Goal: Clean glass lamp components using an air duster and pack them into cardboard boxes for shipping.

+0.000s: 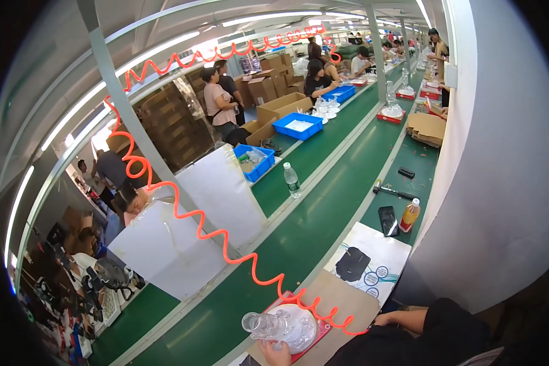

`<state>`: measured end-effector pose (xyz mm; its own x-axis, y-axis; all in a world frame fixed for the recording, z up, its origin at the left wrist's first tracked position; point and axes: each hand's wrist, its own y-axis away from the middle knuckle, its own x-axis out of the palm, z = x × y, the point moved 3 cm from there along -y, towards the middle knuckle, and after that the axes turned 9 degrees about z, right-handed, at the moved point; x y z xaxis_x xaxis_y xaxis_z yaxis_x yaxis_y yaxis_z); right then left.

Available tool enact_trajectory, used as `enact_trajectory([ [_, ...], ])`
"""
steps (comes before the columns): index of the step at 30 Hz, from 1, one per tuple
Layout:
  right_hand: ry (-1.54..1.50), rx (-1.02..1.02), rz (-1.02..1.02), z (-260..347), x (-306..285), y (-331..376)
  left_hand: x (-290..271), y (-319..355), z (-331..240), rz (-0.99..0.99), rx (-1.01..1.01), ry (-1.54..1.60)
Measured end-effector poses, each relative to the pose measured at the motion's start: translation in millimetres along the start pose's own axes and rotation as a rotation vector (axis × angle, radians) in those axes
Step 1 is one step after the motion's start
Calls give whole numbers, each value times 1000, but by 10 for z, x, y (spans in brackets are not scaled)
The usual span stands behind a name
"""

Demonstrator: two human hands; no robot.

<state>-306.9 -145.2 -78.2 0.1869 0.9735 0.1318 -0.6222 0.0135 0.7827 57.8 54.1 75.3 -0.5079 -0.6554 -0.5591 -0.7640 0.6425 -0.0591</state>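
Your left hand (pixel 273 352) closes its fingers under a clear, knobbly glass piece (pixel 279 326) lying on a red tray (pixel 319 334); your right hand (pixel 389 318) rests flat on brown cardboard (pixel 341 299), fingers loosely bent, holding nothing. An orange coiled hose (pixel 226 247) crosses the green conveyor belt (pixel 287 238); a white printed sheet (pixel 372 261) lies beyond.

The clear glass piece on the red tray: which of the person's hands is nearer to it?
Left. The left hand touches the glass piece from below; the right hand rests apart on the cardboard, off to its right.
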Motion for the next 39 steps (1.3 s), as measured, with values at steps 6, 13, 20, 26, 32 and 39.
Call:
enact_trajectory([
  [6, 914, -28, -159, 59, -419, 291, -88, 21, -202, 16, 4, -59],
  [13, 1067, -335, -262, 504, -376, 1285, -55, -38, -169, 5, -16, -186],
  [20, 316, -142, 206, 1677, -112, 1842, -12, -236, -300, 25, -84, -224],
  [26, -33, -399, 456, 2276, -114, 1774, 194, -720, -477, 18, -43, -206],
  [32, -101, -1129, 228, 3812, -85, 2173, 239, -1121, -387, 77, 3, -193],
  [39, 10, -1679, -48, 4771, 373, 2464, 360, -1176, -470, 134, 8, -165],
])
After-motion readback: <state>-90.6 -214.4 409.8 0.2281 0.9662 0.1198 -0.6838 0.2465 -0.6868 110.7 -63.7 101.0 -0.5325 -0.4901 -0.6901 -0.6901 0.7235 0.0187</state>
